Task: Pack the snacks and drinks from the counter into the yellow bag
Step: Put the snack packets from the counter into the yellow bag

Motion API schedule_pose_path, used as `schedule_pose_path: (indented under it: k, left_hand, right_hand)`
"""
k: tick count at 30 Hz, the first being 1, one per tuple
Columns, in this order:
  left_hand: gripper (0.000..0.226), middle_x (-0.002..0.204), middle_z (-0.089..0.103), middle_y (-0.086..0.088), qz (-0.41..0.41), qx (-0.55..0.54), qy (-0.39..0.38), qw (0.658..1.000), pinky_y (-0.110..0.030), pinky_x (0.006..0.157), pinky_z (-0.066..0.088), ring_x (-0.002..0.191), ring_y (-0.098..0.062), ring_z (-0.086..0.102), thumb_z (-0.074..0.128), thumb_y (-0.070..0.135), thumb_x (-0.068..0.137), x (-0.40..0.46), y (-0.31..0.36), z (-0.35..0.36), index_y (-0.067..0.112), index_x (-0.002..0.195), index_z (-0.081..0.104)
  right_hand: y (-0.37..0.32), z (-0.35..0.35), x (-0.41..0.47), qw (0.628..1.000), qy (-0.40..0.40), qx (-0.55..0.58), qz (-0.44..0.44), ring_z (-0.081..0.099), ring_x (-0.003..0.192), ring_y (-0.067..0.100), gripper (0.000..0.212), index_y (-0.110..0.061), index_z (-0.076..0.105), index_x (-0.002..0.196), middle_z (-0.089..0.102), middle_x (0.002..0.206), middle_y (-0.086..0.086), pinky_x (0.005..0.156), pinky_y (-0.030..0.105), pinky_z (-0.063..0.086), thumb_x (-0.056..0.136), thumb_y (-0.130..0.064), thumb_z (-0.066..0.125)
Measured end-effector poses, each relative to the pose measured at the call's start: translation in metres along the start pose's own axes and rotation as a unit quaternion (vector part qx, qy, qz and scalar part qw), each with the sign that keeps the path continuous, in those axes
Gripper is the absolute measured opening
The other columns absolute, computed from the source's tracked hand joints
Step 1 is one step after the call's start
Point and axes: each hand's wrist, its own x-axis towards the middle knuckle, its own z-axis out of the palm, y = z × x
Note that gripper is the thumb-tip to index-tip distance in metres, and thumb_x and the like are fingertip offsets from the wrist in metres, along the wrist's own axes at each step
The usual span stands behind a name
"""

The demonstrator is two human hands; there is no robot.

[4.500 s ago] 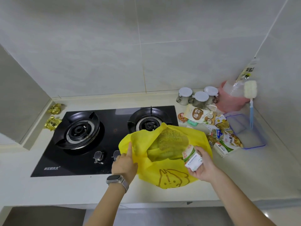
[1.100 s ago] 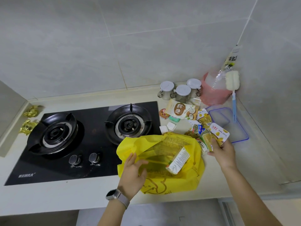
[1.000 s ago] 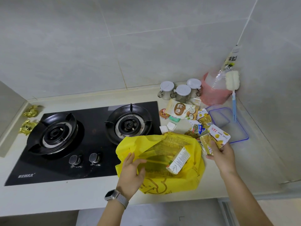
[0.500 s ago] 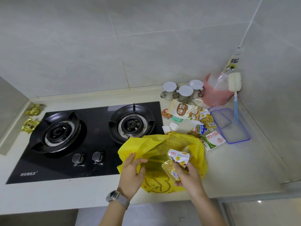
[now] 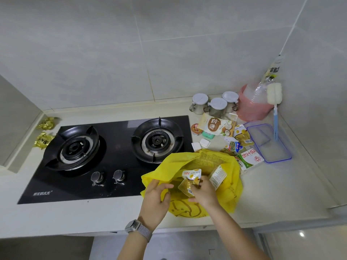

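The yellow bag (image 5: 231,192) is lying open on the counter (image 5: 272,194), right of the stove (image 5: 105,156). Its near-left rim is being gripped by the left hand (image 5: 155,200). Snack packets (image 5: 190,180) are being pinched over its mouth by the right hand (image 5: 205,194).

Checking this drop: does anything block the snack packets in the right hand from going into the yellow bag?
Nothing visible does. The right hand holds the snack packets over the yellow bag, whose mouth the left hand holds open.
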Motion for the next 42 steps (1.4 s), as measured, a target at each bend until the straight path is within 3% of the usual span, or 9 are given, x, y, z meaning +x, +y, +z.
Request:
schedule_pose_path:
  k: [7,11,16,22,27,32,35,38,42]
  left_hand:
    - [0.029,0.095,0.046,0.010,0.009,-0.004,-0.004,1.000,-0.005,0.076,0.030,0.097,-0.008,0.043,0.055,0.007,0.087,-0.007,0.005,0.004,0.018,0.112,0.064]
    - [0.037,0.111,0.045,0.005,0.013,0.009,-0.001,1.000,-0.009,0.086,0.027,0.103,-0.007,0.040,0.054,0.009,0.088,-0.011,0.008,0.007,0.010,0.125,0.054]
    - [0.042,0.113,0.044,0.007,0.013,-0.007,-0.006,1.000,-0.020,0.095,0.036,0.108,-0.009,0.042,0.055,0.009,0.087,-0.014,0.012,0.010,0.012,0.128,0.050]
    - [0.045,0.130,0.038,-0.006,-0.049,-0.015,0.020,0.998,-0.032,0.106,0.029,0.128,-0.024,0.033,0.058,0.011,0.085,-0.016,0.013,0.019,0.022,0.128,0.051]
    - [0.053,0.125,0.018,-0.008,-0.092,-0.027,0.087,0.992,-0.038,0.107,0.029,0.113,-0.032,0.037,0.062,0.004,0.078,-0.018,0.012,0.013,0.034,0.122,0.055]
    - [0.076,0.143,0.004,-0.017,-0.115,-0.074,0.079,0.987,-0.032,0.093,0.041,0.107,-0.022,0.034,0.059,-0.001,0.079,-0.010,0.003,-0.006,0.031,0.142,0.030]
    - [0.078,0.128,0.020,-0.017,-0.114,-0.064,0.116,0.985,-0.029,0.088,0.040,0.084,-0.010,0.026,0.061,0.001,0.077,-0.004,-0.004,-0.019,0.027,0.143,0.029]
    - [0.070,0.101,0.025,-0.008,-0.130,0.031,0.179,0.975,-0.032,0.084,0.041,0.085,-0.017,0.023,0.070,0.017,0.073,0.004,-0.018,-0.032,0.025,0.136,0.042]
    - [0.085,0.114,0.031,-0.005,-0.132,0.131,0.100,0.977,-0.039,0.089,0.044,0.109,-0.028,0.038,0.067,0.062,0.055,0.022,-0.029,-0.035,0.032,0.131,0.046]
  right_hand:
    - [0.004,-0.002,-0.015,1.000,-0.015,0.008,-0.017,0.058,0.102,0.019,0.071,-0.011,0.017,0.148,0.042,0.145,0.009,0.067,0.030,0.059,0.090,0.001,0.055]
    - [0.015,-0.008,-0.025,0.997,0.015,-0.042,-0.059,0.063,0.101,0.020,0.054,-0.015,0.039,0.139,0.050,0.139,0.007,0.083,0.041,0.058,0.089,-0.003,0.055]
    - [0.020,-0.028,-0.043,0.986,0.112,-0.009,-0.120,0.064,0.095,0.017,0.035,-0.028,0.059,0.101,0.067,0.108,0.003,0.090,0.042,0.053,0.084,0.002,0.058]
    - [0.029,-0.063,-0.046,0.955,0.244,-0.087,-0.140,0.053,0.109,0.031,0.039,-0.013,0.064,0.111,0.061,0.112,0.013,0.096,0.043,0.041,0.074,-0.004,0.072]
    - [0.030,-0.079,-0.029,0.975,0.143,-0.148,-0.076,0.032,0.134,0.030,0.058,-0.030,0.049,0.132,0.047,0.135,0.010,0.111,0.047,0.026,0.079,-0.023,0.070]
    - [0.022,-0.070,-0.010,0.986,0.072,-0.144,-0.053,0.033,0.137,0.026,0.072,-0.028,0.034,0.143,0.040,0.146,0.006,0.112,0.044,0.031,0.081,-0.028,0.070]
    - [0.015,-0.067,0.003,0.985,0.079,-0.151,-0.034,0.037,0.136,0.027,0.070,-0.022,0.032,0.145,0.042,0.147,0.007,0.110,0.040,0.034,0.084,-0.030,0.066]
    - [0.009,-0.066,0.010,0.985,0.109,-0.128,-0.031,0.040,0.134,0.028,0.070,-0.018,0.031,0.145,0.043,0.146,0.009,0.105,0.037,0.036,0.086,-0.030,0.065]
    - [0.009,-0.058,0.021,0.990,0.119,-0.071,0.007,0.038,0.136,0.029,0.094,-0.024,0.018,0.148,0.037,0.150,0.006,0.109,0.042,0.036,0.076,-0.040,0.075]
